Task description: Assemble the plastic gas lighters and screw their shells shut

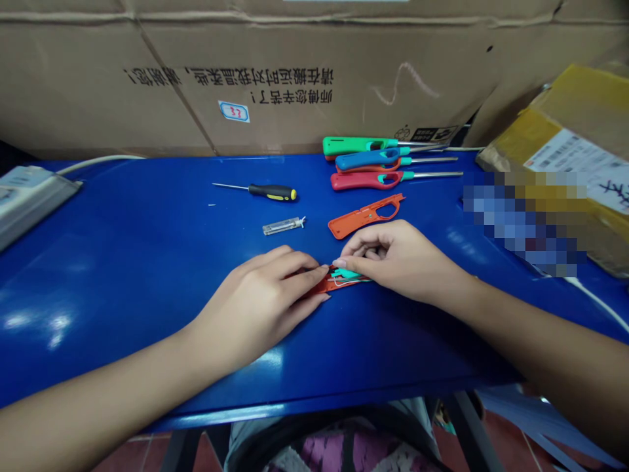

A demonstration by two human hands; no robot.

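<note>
Near the middle of the frame, one orange shell [323,286] holding one green piece [348,273]. Left hand [260,295] half curled, thumb and fingers clamped on the shell's left end; right hand [400,259] touching the green piece, thumb and forefinger close together, firmness of grip impossible to tell. Farther up: one loose orange half [351,225], one clear tank [282,226], one screwdriver [271,192], at least four lighters [358,181].
</note>
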